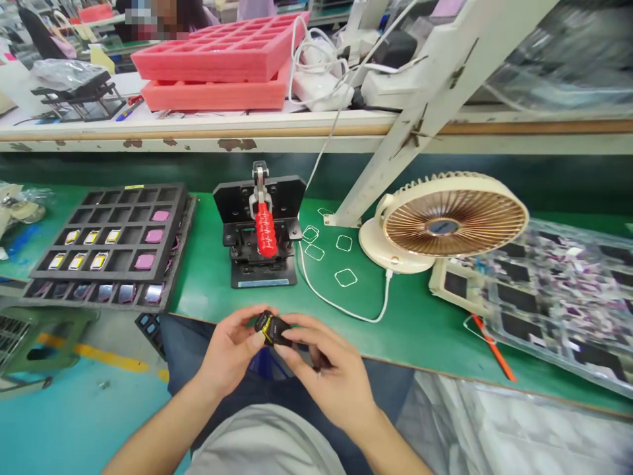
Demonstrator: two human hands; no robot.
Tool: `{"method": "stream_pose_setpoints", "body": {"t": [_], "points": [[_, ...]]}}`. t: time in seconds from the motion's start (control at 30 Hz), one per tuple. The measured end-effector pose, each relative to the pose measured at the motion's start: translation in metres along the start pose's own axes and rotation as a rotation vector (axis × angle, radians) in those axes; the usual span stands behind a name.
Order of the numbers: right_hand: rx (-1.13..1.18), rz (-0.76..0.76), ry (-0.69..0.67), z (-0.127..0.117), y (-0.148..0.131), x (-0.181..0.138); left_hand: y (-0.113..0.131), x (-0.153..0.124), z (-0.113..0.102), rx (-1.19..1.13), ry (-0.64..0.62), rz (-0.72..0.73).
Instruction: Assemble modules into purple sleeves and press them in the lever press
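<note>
My left hand (232, 346) pinches a small black case (277, 328) by its left end, where a yellow strip shows along its edge. At the other end, the fingers and thumb of my right hand (329, 363) close on the same case. Both hands hold it above my lap, just off the front edge of the green table. Part of the case is hidden by fingertips, so I cannot make out its exact kind. Beyond my hands stands a black clamping fixture (264, 274) with a red toggle handle (266, 231).
At left, a black foam tray (123, 254) holds several small parts. Thin white frame-shaped rings (345, 278) lie right of the fixture. A beige fan (440, 227) stands near a slanted white post (390, 158). Clear plastic trays (524, 310) and an orange stick (494, 349) lie at right.
</note>
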State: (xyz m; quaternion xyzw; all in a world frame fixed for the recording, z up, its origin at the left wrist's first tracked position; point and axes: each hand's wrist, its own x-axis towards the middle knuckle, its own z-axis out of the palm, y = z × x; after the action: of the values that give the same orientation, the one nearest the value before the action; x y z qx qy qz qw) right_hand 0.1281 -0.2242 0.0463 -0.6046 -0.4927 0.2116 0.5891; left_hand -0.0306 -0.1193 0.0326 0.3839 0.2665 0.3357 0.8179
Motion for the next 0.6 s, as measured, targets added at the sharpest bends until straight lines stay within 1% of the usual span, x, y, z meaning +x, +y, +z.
{"method": "stream_pose_setpoints", "body": {"t": [0.1, 0.23, 0.37, 0.5, 0.6], "points": [[0.019, 0.038, 0.033, -0.001, -0.004, -0.002, 0.000, -0.003, 0.001, 0.006, -0.016, 0.001], [0.001, -0.016, 0.077, 0.002, -0.004, -0.007, 0.001, -0.008, 0.004, 0.010, -0.012, 0.006], [-0.014, -0.076, 0.057, 0.006, -0.006, -0.010, 0.004, -0.010, 0.008, 0.049, -0.024, 0.032], [-0.018, -0.117, 0.027, 0.007, -0.009, -0.009, 0.005, -0.011, 0.007, 0.103, -0.001, 0.083], [-0.007, -0.139, 0.010, 0.008, -0.006, -0.010, 0.004, -0.013, 0.005, 0.076, -0.002, 0.061]]}}
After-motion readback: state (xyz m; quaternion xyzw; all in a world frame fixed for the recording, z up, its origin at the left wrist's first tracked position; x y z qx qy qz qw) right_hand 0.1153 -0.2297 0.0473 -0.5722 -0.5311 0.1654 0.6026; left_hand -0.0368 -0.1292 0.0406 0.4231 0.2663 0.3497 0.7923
